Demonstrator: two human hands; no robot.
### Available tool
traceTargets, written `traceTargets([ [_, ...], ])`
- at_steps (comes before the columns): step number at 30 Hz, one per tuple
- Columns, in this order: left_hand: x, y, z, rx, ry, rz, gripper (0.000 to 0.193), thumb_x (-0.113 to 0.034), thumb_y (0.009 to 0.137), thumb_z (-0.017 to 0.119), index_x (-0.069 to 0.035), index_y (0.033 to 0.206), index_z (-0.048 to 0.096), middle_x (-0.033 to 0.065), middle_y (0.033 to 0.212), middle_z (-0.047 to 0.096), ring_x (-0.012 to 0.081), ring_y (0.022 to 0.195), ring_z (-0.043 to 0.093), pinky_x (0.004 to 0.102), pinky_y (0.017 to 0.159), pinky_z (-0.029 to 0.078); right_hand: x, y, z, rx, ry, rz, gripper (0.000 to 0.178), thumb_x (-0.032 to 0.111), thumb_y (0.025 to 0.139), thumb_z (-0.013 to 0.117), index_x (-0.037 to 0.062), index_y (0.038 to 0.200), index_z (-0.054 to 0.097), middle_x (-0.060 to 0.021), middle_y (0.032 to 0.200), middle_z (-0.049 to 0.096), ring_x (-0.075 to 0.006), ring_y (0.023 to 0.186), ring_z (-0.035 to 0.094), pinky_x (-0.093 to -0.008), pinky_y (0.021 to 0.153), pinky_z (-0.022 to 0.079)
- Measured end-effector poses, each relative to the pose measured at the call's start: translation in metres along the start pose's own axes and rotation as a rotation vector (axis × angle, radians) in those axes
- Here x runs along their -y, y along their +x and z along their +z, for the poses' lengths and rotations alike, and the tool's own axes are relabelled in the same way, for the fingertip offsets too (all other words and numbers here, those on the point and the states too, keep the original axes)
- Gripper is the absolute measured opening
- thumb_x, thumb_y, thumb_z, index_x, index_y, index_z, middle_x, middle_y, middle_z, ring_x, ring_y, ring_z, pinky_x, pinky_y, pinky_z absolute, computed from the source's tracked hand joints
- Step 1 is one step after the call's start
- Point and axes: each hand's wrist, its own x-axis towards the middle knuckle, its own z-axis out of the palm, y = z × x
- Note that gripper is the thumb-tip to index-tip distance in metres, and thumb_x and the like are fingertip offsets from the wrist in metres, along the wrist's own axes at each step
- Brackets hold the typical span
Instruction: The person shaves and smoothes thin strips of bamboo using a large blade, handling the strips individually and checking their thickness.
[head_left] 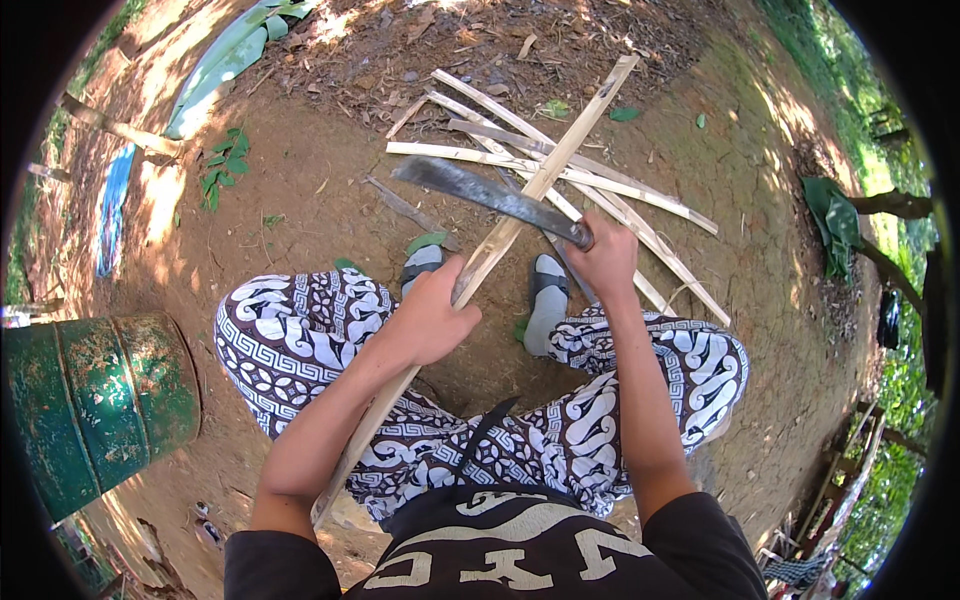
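Observation:
My left hand (434, 312) is wrapped round a long pale strip of split wood (548, 172). The strip slants from under my left forearm up to the far right, over the other strips. In my right hand (605, 255) is a machete (470, 188), gripped by its handle, which my fingers mostly hide. Its broad dark blade lies across the strip, pointing left; whether it touches the wood I cannot tell. Beyond my feet, several pale wooden strips (430, 151) lie crossed in a loose pile on the ground.
A rusty green metal drum (105, 400) lies or stands at the left. Far left are a large green leaf (215, 75) and a blue bundle (116, 210). A leafy sprig (222, 168) rests on the bare soil (310, 190). My patterned trouser legs (300, 345) flank the work.

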Motion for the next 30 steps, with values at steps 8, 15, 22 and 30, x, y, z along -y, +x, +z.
traceTargets([
  [8,-0.004,0.013,0.0,-0.015,0.092,0.004,0.037,-0.013,0.083,0.061,0.01,0.108,0.049,0.0362,0.09,0.062,0.0489,0.082,0.065,0.0515,0.074,0.05,-0.002,0.0,0.006,-0.023,-0.058,0.089,0.019,0.018,0.07,0.073,0.0072,0.076,0.058,-0.014,0.062,0.062,-0.0365,0.058,0.063,-0.0458,0.055,0.05],
  [15,0.003,0.0,0.004,0.023,0.041,-0.021,0.032,-0.012,0.079,0.063,0.007,0.101,0.05,0.0293,0.084,0.06,0.042,0.078,0.062,0.0471,0.072,0.047,-0.034,0.01,-0.003,0.017,-0.157,0.159,0.018,0.02,0.073,0.071,0.0075,0.071,0.058,-0.015,0.057,0.06,-0.0341,0.056,0.065,-0.0455,0.054,0.051],
  [22,0.007,0.006,0.009,0.045,-0.015,0.027,0.031,-0.012,0.079,0.063,0.007,0.101,0.05,0.0273,0.081,0.058,0.0401,0.076,0.058,0.0449,0.072,0.047,0.001,-0.012,-0.003,0.043,0.008,0.081,0.015,0.016,0.073,0.071,0.0066,0.075,0.059,-0.0154,0.058,0.061,-0.0358,0.057,0.065,-0.0458,0.055,0.051],
  [30,0.003,0.015,-0.004,0.068,0.01,-0.011,0.041,-0.013,0.081,0.061,0.01,0.113,0.051,0.0293,0.088,0.062,0.0402,0.08,0.063,0.0443,0.075,0.049,-0.042,-0.003,0.008,-0.004,-0.103,-0.002,0.021,0.018,0.068,0.073,0.0074,0.076,0.057,-0.013,0.065,0.063,-0.0363,0.058,0.063,-0.0455,0.055,0.05],
])
